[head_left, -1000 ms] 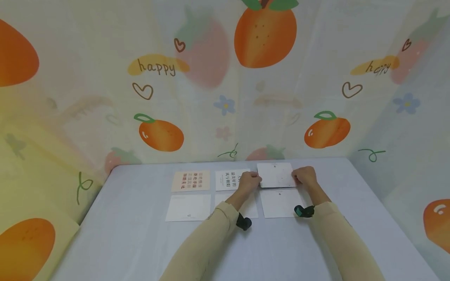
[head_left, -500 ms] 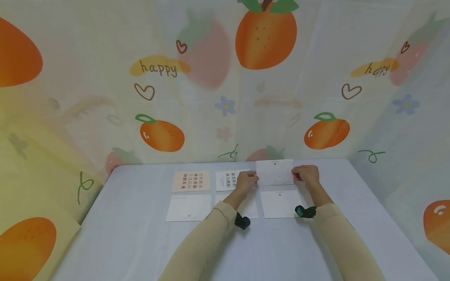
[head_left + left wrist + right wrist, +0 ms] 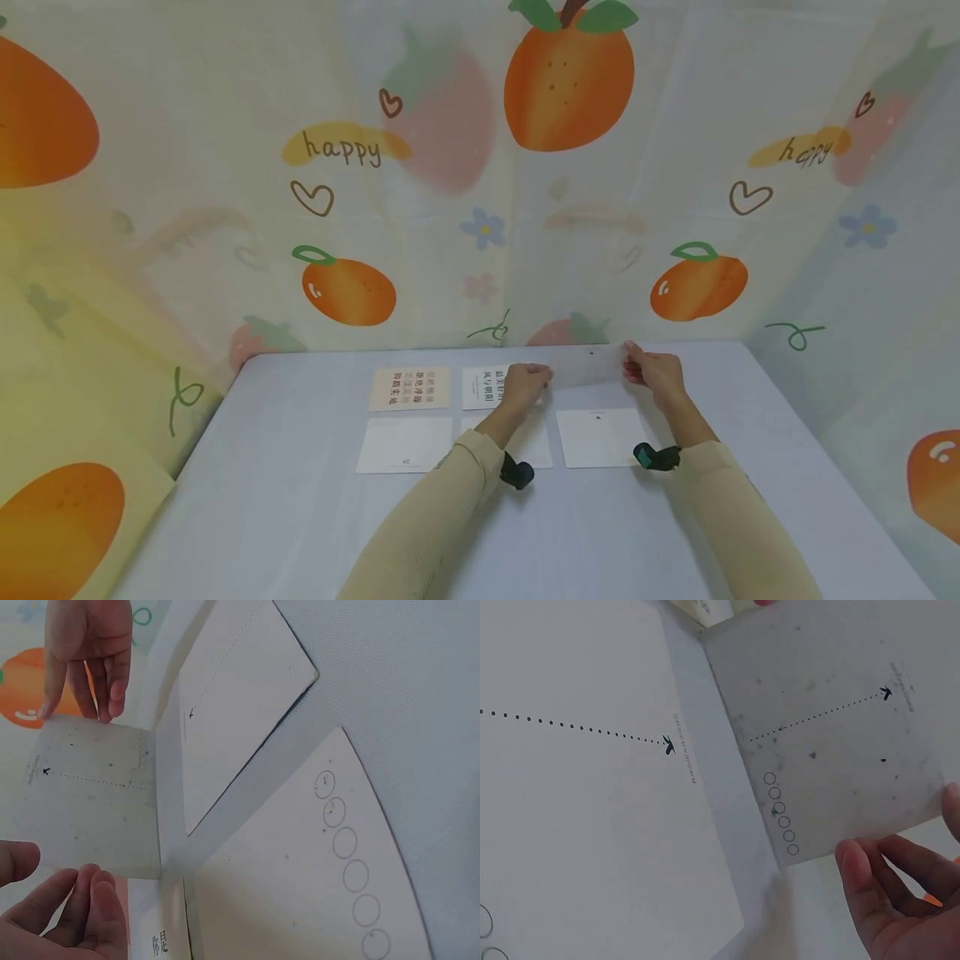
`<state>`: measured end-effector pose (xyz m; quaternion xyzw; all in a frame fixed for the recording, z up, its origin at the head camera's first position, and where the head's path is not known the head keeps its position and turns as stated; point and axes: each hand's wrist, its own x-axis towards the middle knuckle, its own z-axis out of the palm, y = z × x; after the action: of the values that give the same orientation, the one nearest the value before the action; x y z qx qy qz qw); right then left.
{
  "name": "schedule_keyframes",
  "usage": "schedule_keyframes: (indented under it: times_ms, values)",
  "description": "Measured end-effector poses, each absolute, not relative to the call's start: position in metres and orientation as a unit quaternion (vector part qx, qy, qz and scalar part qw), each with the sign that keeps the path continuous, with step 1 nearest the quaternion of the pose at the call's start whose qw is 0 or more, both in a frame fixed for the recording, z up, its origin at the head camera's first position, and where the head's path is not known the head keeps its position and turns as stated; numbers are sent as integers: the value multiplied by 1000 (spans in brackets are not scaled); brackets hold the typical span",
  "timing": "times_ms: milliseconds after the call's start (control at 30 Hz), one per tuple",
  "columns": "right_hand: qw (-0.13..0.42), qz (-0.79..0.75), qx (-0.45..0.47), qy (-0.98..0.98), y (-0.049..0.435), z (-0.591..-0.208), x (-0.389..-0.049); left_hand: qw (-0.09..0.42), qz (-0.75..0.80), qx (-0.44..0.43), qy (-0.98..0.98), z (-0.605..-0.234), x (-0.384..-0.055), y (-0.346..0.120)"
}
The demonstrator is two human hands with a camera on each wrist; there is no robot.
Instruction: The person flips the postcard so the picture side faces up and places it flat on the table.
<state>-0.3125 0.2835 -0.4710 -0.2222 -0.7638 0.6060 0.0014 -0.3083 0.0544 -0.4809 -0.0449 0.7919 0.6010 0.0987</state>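
Both hands hold a white postcard (image 3: pixel 588 367) by its opposite short edges, above the far right of the table. My left hand (image 3: pixel 527 385) pinches the left edge and my right hand (image 3: pixel 654 372) the right one. The card is tilted up, its lower edge toward the table. In the right wrist view the postcard (image 3: pixel 825 750) shows a dotted line, a small dark bird-like mark, a row of circles and dark specks. Directly below it lies another white postcard (image 3: pixel 600 437). The left forearm partly covers a white card (image 3: pixel 536 446) in the near row.
On the pale table (image 3: pixel 247 517), a beige card (image 3: pixel 411 389) with reddish lettering and a white card (image 3: pixel 483 387) with black lettering lie in the far row. A blank-looking card (image 3: pixel 405 444) lies at near left. A fruit-print curtain (image 3: pixel 480 167) hangs behind the table edge.
The postcard has gone from lying nearly flat to tilted up in both hands, and its face now looks greyer and shorter. The other cards have stayed in place.
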Motion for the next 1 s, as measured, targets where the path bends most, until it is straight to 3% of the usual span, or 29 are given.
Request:
schedule_keyframes:
  times_ms: [233,533,1000]
  values:
    - [-6,651,-204,-731,287,-472,-310,93,609,-40,787,-481,-308,53]
    - [-65,748,-178,-636,297,-467,-305,83,620,-62,777,-482,-308,54]
    - [-75,794,-194,-572,301,-470,-299,91,641,-68,759,-483,-304,54]
